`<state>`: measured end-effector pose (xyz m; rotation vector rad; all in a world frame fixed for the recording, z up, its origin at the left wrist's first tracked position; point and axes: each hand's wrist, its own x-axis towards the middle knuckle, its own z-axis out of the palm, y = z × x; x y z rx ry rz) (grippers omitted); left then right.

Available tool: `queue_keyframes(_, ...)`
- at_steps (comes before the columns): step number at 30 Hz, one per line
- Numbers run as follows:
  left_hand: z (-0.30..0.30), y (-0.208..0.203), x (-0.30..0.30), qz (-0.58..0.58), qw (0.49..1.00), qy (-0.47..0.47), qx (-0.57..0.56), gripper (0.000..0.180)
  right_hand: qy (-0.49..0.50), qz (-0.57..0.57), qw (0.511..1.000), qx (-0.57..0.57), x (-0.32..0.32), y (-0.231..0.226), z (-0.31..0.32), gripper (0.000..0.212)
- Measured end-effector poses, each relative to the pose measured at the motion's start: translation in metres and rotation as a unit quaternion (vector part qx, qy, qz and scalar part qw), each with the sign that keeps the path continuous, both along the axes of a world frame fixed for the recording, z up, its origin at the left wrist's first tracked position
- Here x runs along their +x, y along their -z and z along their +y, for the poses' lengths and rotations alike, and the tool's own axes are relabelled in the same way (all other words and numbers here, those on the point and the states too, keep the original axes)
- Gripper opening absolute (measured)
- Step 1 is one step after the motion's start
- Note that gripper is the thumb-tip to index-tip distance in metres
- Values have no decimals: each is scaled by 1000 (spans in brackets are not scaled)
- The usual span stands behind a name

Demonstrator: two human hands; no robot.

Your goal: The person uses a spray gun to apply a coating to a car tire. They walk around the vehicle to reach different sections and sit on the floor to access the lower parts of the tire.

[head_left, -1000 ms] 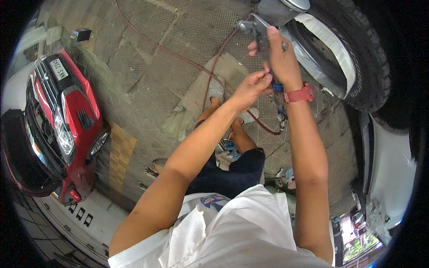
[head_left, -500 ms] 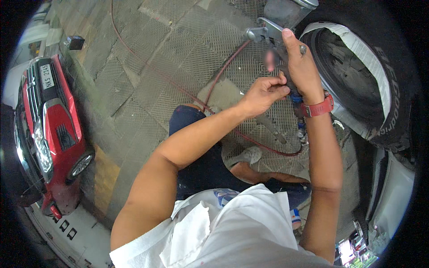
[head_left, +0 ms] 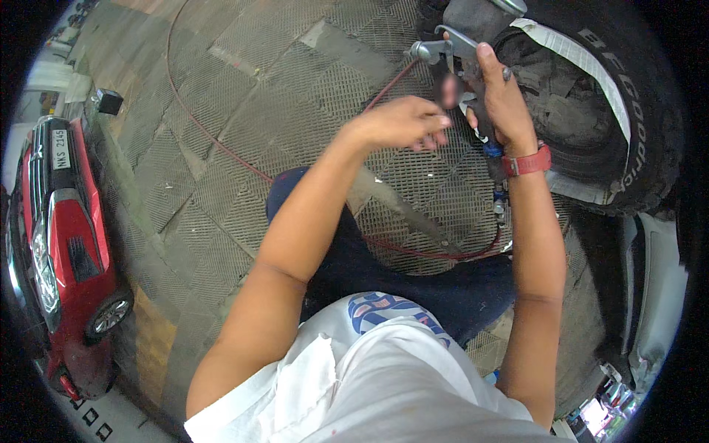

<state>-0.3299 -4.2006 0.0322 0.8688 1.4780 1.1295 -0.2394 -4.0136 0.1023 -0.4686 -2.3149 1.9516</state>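
My right hand (head_left: 504,100), with a red watch on its wrist, is wrapped round the handle of a silver spray gun (head_left: 433,51). Blue and metal fittings (head_left: 493,150) hang below the grip, joined to a dark red air hose (head_left: 473,255). To the left of the gun, my left hand (head_left: 402,122) hovers free over the floor, fingers loosely bent and apart, with nothing visible in them. Just right of the gun stands a large black tyre (head_left: 650,140) with white paper (head_left: 583,55) tucked along its inner edge. My palm hides much of the gun's handle.
Patterned, worn matting (head_left: 295,96) covers the floor, and the hose loops across it to the left. A red car (head_left: 81,244) is parked at far left, with a small dark box (head_left: 110,100) beyond it. A pale vehicle panel (head_left: 657,295) lies at the right.
My left hand has come away from the gun's handle, moving left and slightly up, its pinched fingers loosening. My right hand keeps its hold on the spray gun. My body and view have shifted slightly.
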Motion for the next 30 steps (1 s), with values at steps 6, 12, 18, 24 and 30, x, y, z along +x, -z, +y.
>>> queue_keyframes(6, -62, -11, -60, 90, 971, -211, -66, 42, 1, 70, 996, 62, 22, 15, -27, 70)
queue_keyframes(12, -54, -12, -54, 71, 977, -198, -33, 45, -68, 97, 986, 118, 52, 44, -41, 74)
queue_keyframes(18, -44, 2, -66, 37, 996, -76, -41, 45, -84, 119, 977, 156, 61, 54, -50, 81)
queue_keyframes(24, -22, 19, -58, 21, 994, -106, 28, 44, -41, 73, 986, 144, 64, 56, -48, 81)
queue_keyframes(30, -6, 46, -70, -12, 992, -111, 53, 42, -14, 97, 985, 140, 59, 61, -49, 77)
